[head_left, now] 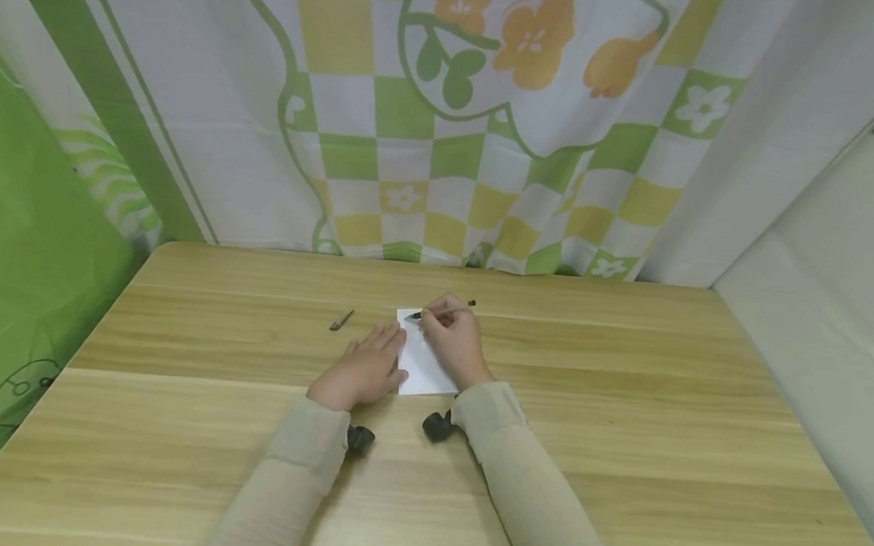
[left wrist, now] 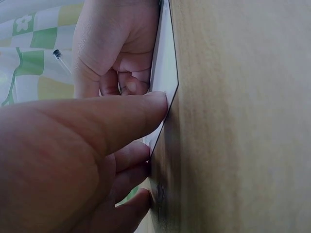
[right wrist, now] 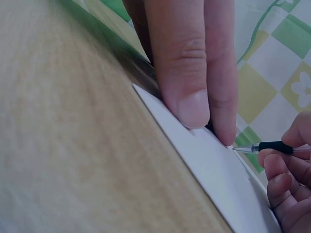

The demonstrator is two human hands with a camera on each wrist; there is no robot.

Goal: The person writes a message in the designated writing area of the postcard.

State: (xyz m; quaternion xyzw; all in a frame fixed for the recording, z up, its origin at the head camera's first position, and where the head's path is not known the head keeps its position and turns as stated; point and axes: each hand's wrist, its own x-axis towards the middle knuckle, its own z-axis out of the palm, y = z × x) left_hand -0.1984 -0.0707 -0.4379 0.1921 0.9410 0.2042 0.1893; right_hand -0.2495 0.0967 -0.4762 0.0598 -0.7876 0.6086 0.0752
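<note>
Sleeves (head_left: 543,497): pale beige, seen nearest the camera, behind the fingers of both hands.
Right hand (head_left: 455,341): a pen (right wrist: 273,147) is pinched in curled fingers, its tip held close beside a left fingertip.
Left hand (head_left: 362,369): fingers are extended, uncurled, at the paper's left edge; the thumb is rested on it.
Paper (head_left: 423,371): laid flat between the fingers of both hands.
Pen cap (head_left: 341,320): laid apart, left of the left fingers.
Bench (head_left: 627,360): wood-grained, spread beneath the fingers.
Curtain (head_left: 526,170): hung beyond the fingers, patterned with checks and flowers.
</note>
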